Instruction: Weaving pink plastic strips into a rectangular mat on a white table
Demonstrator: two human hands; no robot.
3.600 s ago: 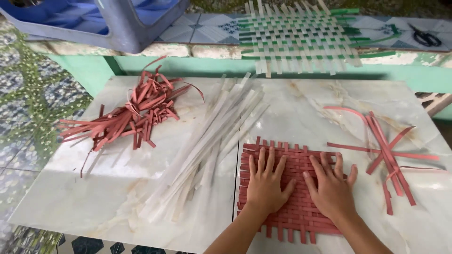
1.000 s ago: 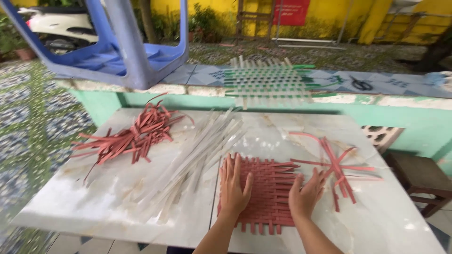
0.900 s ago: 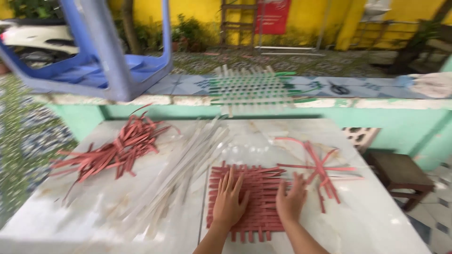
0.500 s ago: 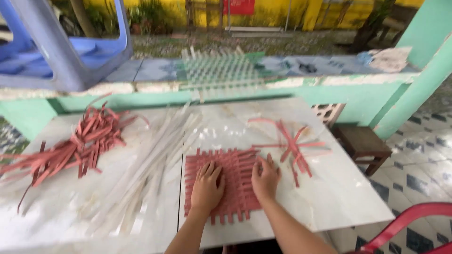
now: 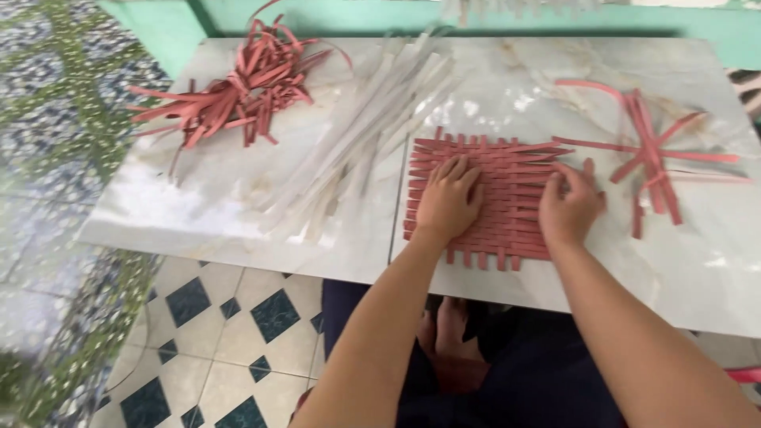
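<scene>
Both hands, left hand [image 5: 449, 196] and right hand [image 5: 569, 208], press flat, fingers spread, on square red woven strip mat [image 5: 507, 198]; pale flat strips [image 5: 361, 135] lie left, loose red strips [image 5: 646, 147] right.

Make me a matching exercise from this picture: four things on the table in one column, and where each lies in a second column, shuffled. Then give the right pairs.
Things:
1. red woven mat
2. pale strips
3. big heap of red strips
4. small bunch of red strips

Places:
A. far left of the table
B. right of the mat
C. under both hands, the left hand and the right hand
D. middle of the table, between the big heap and the mat

Pairs: 1-C, 2-D, 3-A, 4-B
</scene>
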